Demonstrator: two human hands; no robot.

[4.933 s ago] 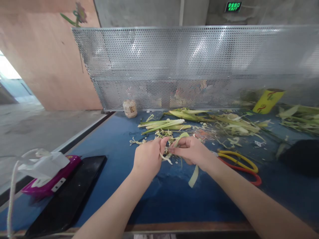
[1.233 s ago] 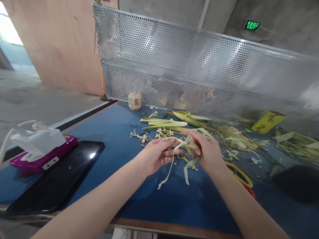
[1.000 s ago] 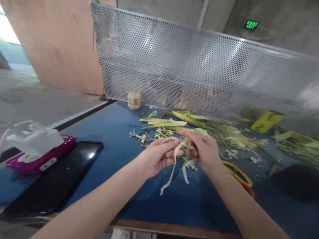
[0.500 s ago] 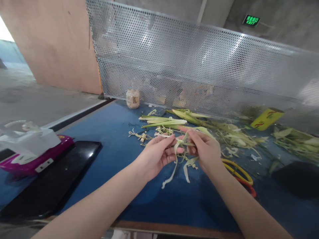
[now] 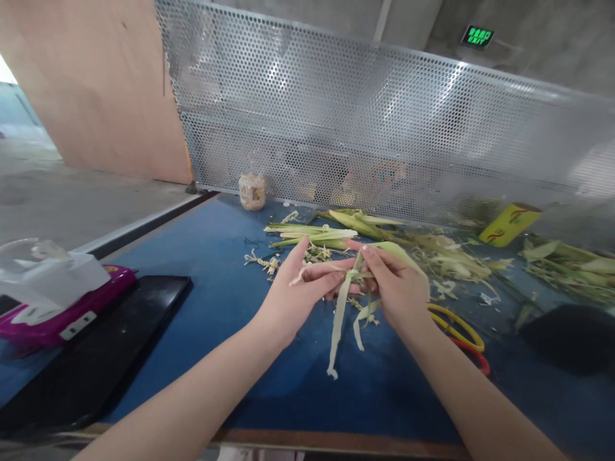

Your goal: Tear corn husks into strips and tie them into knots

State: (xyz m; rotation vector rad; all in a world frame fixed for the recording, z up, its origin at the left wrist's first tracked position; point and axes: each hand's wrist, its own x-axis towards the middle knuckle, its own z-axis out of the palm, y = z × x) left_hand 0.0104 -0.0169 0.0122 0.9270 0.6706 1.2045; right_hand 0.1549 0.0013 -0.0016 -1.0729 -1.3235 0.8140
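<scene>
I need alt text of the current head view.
A person's left hand and right hand hold pale plant strips above a blue table. Behind them lie leafy stalks; yellow and red scissor handles show beside the right forearm.

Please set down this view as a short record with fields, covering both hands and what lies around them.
Left hand: at the pale strips; grip unclear
Right hand: pinching the pale strips near a knot
Strip ends: dangling below the hands
Surface: blue table
Behind hands: green stalks
Beside right arm: scissors, partly hidden
Person's left: black slab, purple power strip
Back: jar near metal screen; yellow tube farther right
</scene>
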